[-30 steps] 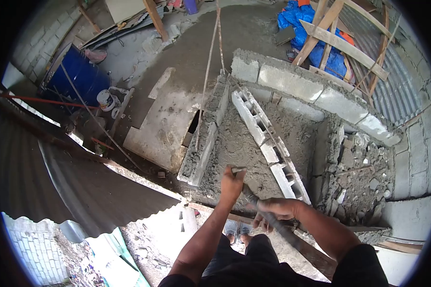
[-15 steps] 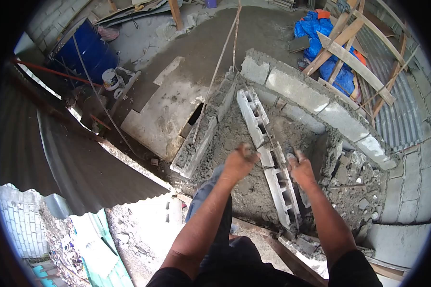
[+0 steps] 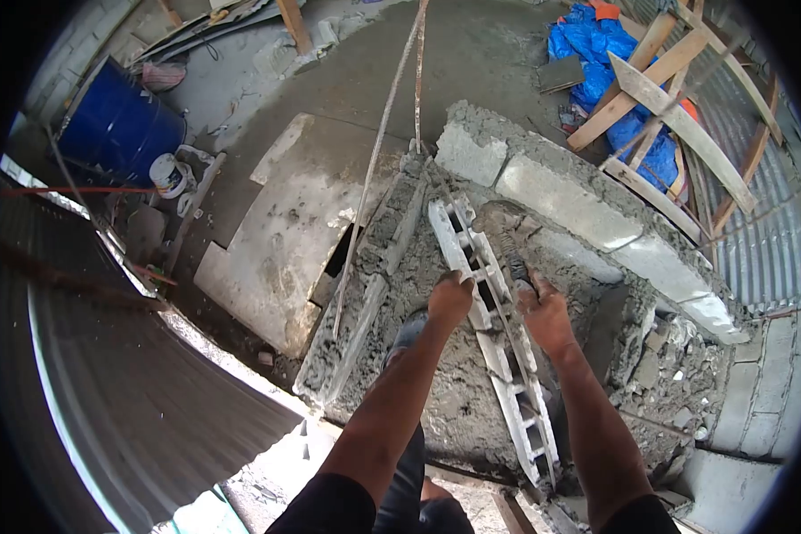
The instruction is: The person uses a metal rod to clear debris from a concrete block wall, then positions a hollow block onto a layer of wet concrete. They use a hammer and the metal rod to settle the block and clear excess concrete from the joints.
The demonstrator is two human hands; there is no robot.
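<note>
Left hand and right hand apart, each closed on a side of the row of hollow blocks, blocks lying in wet mortar, curved block wall beyond, blue drum far left

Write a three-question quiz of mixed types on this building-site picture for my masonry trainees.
1. True or false: the left hand rests on the row of hollow blocks.
2. What colour is the drum at upper left? A) red B) blue C) green
3. Fill in: the right hand lies to the ___ of the block row.

Key: 1 true; 2 B; 3 right.
</note>
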